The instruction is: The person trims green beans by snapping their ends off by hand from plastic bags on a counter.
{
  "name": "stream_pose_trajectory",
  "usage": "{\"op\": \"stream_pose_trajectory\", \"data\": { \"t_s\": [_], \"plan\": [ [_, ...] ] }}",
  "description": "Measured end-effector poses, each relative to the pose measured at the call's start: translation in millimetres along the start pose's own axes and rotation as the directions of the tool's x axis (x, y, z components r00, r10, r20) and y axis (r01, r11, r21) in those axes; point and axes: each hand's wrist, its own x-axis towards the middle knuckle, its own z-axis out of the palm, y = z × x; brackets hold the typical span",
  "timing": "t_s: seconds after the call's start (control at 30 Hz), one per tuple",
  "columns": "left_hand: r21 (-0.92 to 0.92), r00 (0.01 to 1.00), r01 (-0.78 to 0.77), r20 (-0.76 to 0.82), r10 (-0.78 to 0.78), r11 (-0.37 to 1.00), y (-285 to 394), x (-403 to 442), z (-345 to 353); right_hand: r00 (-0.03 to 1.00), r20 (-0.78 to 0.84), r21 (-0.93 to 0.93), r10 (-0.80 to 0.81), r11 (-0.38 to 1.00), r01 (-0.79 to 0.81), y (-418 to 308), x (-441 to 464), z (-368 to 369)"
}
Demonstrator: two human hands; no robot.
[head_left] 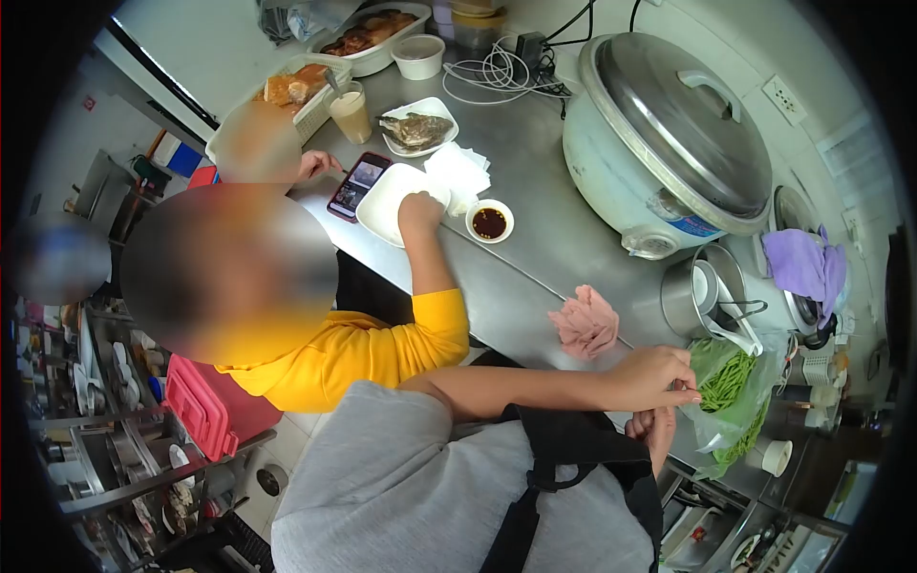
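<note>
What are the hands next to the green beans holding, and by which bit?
I can't tell. The left hand looks pinched beside the green beans, but anything in it is too small to see. The right hand is partly hidden.

The counter [544, 239] is smooth metal; the bag [726, 425], glossy plastic.

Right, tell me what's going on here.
The person's left hand is close beside a bag holding green vegetables, with the right hand just below it in view; I can't tell whether either grips anything. Nearby, someone in yellow has one hand at a white dish; another hand is by a phone.
</note>
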Motion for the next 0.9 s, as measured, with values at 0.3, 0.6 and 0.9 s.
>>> {"op": "stream_pose_trajectory", "data": {
  "t_s": [0.3,0.6,0.9],
  "plan": [
    [0.064,0.997,-0.042,-0.061,0.046,0.997,-4,0,-13,1.000,0.008,0.003,0.007,1.000,-0.008,-2,13,10],
    [0.062,0.998,-0.002,-0.055,0.005,0.998,-7,-1,-27,0.979,0.152,-0.075,0.134,0.989,-0.124,21,24,0],
    [0.019,1.000,0.029,0.006,-0.030,0.999,-17,-9,-9,0.970,0.142,-0.005,0.200,0.980,-0.201,33,16,-13]
  ]
}}
